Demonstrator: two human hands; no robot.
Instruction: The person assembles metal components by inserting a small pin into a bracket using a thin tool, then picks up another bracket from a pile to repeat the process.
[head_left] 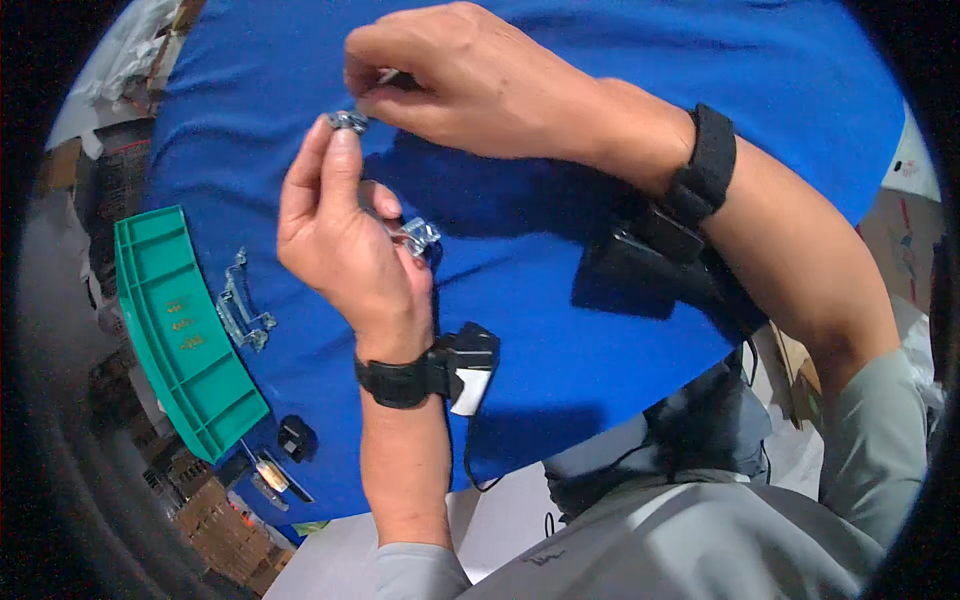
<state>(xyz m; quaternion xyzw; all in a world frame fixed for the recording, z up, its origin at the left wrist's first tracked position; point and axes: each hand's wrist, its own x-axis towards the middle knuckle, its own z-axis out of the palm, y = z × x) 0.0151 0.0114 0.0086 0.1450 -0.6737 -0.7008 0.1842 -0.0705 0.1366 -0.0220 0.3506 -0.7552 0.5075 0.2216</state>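
Observation:
My left hand (350, 230) is closed around a silver metal bracket (420, 237). One shiny end shows beside the palm, and a similar metal end (348, 122) sticks up at the fingertips. The fingers hide the middle, so I cannot tell whether both ends belong to one part. Just above that upper end is my right hand (450, 80), its thumb and fingers pinched together against or very near the metal. What they pinch is mostly hidden. More silver metal brackets (238, 305) lie on the blue cloth, left of my left hand.
A green tray (150, 285) with ribs stands at the left edge, holding several small brass-coloured screws (182, 325). Below it are a small black object (296, 437) and a screwdriver-like tool (268, 472). Blue cloth (540, 360) covers the table. Black straps with small devices circle both wrists.

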